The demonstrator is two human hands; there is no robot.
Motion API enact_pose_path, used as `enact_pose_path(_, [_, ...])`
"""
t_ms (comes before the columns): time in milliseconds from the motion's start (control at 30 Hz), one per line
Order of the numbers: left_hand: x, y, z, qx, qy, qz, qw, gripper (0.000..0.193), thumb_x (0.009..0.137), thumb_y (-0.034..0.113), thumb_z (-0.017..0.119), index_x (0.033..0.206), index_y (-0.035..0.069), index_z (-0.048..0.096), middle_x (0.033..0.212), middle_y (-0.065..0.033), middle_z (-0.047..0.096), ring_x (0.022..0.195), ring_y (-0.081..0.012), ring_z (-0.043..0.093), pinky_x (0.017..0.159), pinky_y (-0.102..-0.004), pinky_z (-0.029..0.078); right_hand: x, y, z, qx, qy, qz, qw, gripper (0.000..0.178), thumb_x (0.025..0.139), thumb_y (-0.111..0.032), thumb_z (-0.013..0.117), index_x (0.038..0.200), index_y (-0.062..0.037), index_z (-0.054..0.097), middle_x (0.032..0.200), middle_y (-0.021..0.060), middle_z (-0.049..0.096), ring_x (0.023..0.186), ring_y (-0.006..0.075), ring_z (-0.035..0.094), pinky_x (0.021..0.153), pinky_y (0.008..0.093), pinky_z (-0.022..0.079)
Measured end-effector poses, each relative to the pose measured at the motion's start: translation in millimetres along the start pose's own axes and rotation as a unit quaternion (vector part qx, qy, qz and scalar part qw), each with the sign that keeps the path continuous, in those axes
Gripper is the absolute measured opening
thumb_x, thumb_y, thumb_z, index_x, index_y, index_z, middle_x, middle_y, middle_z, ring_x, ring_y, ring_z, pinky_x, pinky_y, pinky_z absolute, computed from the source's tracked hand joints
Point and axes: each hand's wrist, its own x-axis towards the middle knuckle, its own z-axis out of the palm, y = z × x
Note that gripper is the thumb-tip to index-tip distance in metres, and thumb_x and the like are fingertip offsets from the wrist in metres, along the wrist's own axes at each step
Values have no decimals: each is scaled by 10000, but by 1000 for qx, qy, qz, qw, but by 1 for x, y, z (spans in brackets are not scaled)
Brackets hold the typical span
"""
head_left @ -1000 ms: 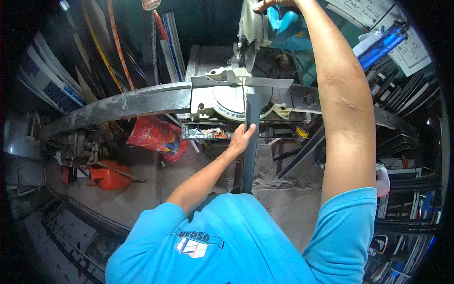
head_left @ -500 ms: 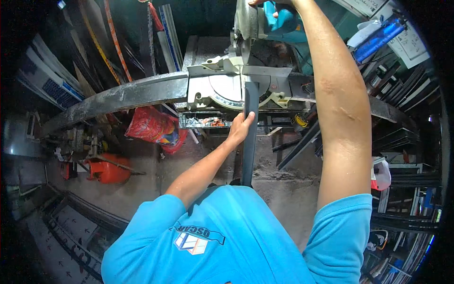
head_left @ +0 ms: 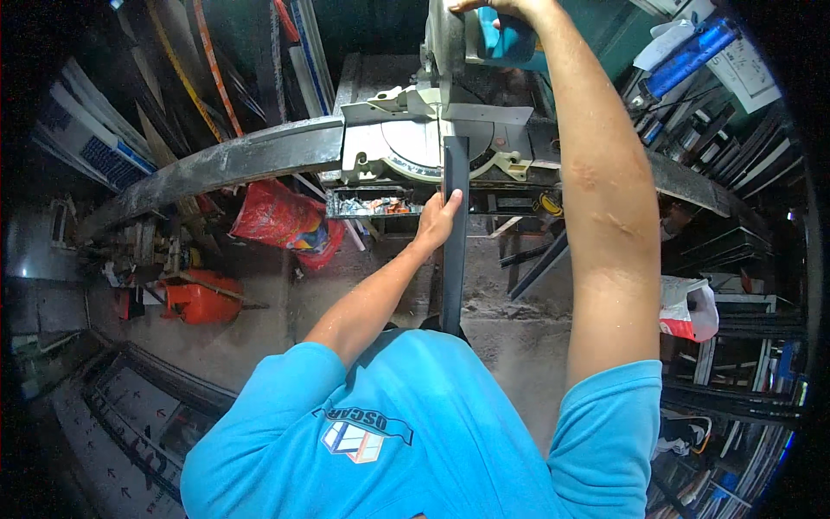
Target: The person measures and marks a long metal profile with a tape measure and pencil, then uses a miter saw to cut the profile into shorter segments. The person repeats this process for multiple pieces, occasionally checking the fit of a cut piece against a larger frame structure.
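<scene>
Head view: the left hand (head_left: 438, 220) pinches the bar (head_left: 455, 251) near centre, running six to twelve, the right hand (head_left: 506, 7) at twelve curls round the saw (head_left: 447, 43), and steadiness looks key!

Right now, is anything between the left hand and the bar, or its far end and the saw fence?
Nothing visible: the left hand grips the bar, and between its far end and the fence only the saw base shows.
</scene>
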Motion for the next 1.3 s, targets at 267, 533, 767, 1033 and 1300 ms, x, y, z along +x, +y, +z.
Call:
enact_pose_path(267, [-2,-7,-8,-2,10,5,1000,581,1040,545,525,938,-21,610,792,-78,588,780,-195,548,745,-414,461,-62,-7,32,193,96,40,976,954,585,-290,997,1312,30,469,1157,206,742,1097,351,697,1001,411,524])
enact_pose_path(533, [0,5,-4,8,5,5,1000,568,1044,526,531,931,-27,601,792,-87,582,783,-194,542,741,-421,454,-81,4,40,231,126,-5,965,812,640,-255,977,1247,23,514,1049,194,769,1040,303,730,914,403,563])
enact_pose_path(767, [10,-15,-4,-15,-18,-2,1000,593,1037,546,514,938,-31,605,807,-124,614,805,-243,596,752,-435,460,-86,1,48,279,116,-18,953,802,669,-178,959,1256,40,460,955,164,784,912,259,760,817,368,590])
enact_pose_path(1033, [7,-8,-2,0,-18,16,1000,605,1037,556,504,941,-34,601,799,-120,604,792,-240,588,743,-440,457,-102,2,48,269,119,-15,956,810,666,-177,959,1265,26,453,925,172,778,875,275,763,783,395,597])
enact_pose_path(1300, [7,-6,-2,-14,-27,14,999,606,1039,555,502,890,-27,586,764,-93,579,763,-217,563,713,-441,443,-113,-1,48,232,146,-2,962,865,608,-248,981,1273,-19,477,949,188,771,942,324,752,813,417,588])
